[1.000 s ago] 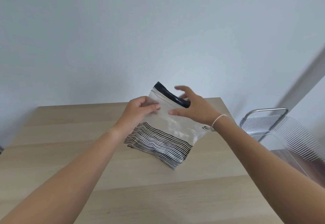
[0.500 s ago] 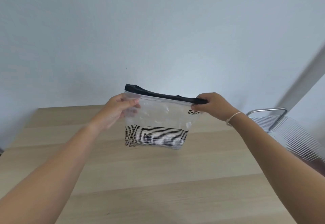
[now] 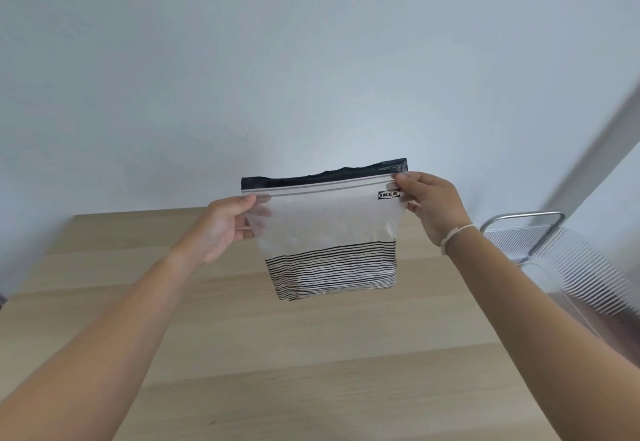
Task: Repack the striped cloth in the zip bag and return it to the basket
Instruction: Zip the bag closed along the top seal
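Note:
A clear zip bag [image 3: 329, 218] with a black top strip hangs upright in the air above the table. The black-and-white striped cloth [image 3: 332, 272] lies folded in its bottom. My left hand [image 3: 225, 225] pinches the bag's upper left edge just under the zip line. My right hand [image 3: 433, 205] pinches the upper right corner beside the printed logo. The bag is stretched flat between both hands. The clear ribbed basket [image 3: 568, 260] with a metal handle stands off the table's right side.
The light wooden table [image 3: 311, 354] stretches beneath the bag and toward me. A plain pale wall [image 3: 311, 59] rises right behind its far edge. The table's right edge runs close to the basket.
The bag was lifted off the table and pulled taut between my hands. It has risen a little higher, and its top line now looks straight.

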A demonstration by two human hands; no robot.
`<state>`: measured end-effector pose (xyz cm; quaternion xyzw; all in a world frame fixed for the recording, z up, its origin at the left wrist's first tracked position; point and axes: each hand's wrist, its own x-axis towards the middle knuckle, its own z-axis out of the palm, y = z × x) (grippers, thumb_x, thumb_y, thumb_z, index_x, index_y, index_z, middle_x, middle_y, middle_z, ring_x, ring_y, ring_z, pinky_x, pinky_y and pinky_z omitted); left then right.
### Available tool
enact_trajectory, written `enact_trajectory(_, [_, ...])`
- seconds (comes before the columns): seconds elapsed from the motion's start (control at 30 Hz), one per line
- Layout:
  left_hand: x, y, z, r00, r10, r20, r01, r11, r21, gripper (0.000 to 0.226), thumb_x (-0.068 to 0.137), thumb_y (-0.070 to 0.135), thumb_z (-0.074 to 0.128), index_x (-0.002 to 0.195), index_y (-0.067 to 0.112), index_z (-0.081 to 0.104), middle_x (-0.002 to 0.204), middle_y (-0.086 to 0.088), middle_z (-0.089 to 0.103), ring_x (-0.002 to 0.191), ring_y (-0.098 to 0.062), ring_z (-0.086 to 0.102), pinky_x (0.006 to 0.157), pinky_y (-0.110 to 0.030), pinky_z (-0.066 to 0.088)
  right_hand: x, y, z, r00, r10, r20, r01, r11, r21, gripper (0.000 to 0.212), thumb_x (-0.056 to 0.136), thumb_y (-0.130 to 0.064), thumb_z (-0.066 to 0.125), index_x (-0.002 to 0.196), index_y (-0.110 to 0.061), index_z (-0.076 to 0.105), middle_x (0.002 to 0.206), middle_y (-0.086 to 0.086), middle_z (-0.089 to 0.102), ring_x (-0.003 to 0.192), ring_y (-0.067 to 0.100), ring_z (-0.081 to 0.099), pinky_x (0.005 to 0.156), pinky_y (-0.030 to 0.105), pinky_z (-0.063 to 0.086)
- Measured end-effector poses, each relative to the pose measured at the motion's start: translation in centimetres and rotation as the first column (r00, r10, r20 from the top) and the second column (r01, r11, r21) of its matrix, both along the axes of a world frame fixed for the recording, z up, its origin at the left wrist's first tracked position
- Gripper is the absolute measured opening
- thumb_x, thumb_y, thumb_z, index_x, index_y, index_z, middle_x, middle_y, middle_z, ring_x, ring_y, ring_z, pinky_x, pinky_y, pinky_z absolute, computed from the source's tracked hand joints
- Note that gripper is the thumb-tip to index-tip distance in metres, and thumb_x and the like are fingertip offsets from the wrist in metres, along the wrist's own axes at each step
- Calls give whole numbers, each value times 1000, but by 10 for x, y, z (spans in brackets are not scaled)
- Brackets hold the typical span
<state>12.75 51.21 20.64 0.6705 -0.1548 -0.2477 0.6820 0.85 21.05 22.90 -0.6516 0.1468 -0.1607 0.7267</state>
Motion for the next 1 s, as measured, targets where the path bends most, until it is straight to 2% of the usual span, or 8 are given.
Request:
enact_trajectory(0.1, [4,10,3,999,-47,25,44,995,89,35,79,32,59,114,27,63,101,2,70,83,-13,65,74,-29,56,-3,1,5,1000,19,16,-18,999,-46,18,83,-19,63,67,-23,69,67,-8,72,57,5,50,72,24,43])
enact_trajectory(0.2, [4,5,22,968,-85,234,13,956,294,55,67,51,71,117,54,50,118,18,59,104,2,57,83,-23,43,-5,8,13,997,75,3,-74,986,-149,19,82,-20,64,64,-24,68,65,-9,71,55,1,52,63,17,43])
enact_trajectory(0.37, [-14,-41,51,830,-338,444,53,840,540,56,63,56,73,114,51,53,112,23,61,105,3,55,88,-18,39,-3,35,26,980,199,29,-186,954,-236,13,81,-12,65,69,-17,64,59,-8,70,57,0,57,56,10,44])
enact_trajectory(0.47, [-22,-62,57,773,-428,469,107,816,568,33,71,43,73,99,27,69,93,12,69,81,-4,63,76,-18,43,-2,48,31,974,222,40,-204,945,-255,13,79,-8,66,69,-16,62,57,-5,69,60,5,59,60,13,46])
enact_trajectory(0.6, [-30,-73,58,785,-425,451,135,827,546,48,75,36,71,88,-9,61,72,-9,51,65,-14,42,65,-28,29,-4,54,31,980,189,61,-168,953,-252,14,78,-8,67,70,-16,59,65,4,68,61,9,57,60,15,45])
enact_trajectory(0.77, [-39,-75,56,836,-335,435,115,881,458,14,78,19,70,65,16,68,79,-9,72,62,-5,63,68,-24,54,-7,54,24,983,178,55,-163,965,-207,9,79,-13,67,74,-15,61,67,1,69,58,3,57,60,12,46])
enact_trajectory(0.9, [-39,-70,55,854,-290,432,101,907,409,11,79,18,70,69,23,71,69,6,71,62,-3,63,65,-17,55,-8,49,19,980,201,1,-196,959,-205,8,81,-19,65,74,-16,65,77,-2,72,67,9,57,78,28,47])
enact_trajectory(1.0, [-40,-70,55,857,-286,428,102,909,404,10,77,21,71,70,28,72,75,-7,71,61,-3,62,63,-15,53,-7,50,18,977,212,3,-207,956,-208,9,82,-18,64,73,-17,66,78,-1,72,67,9,58,76,27,47])
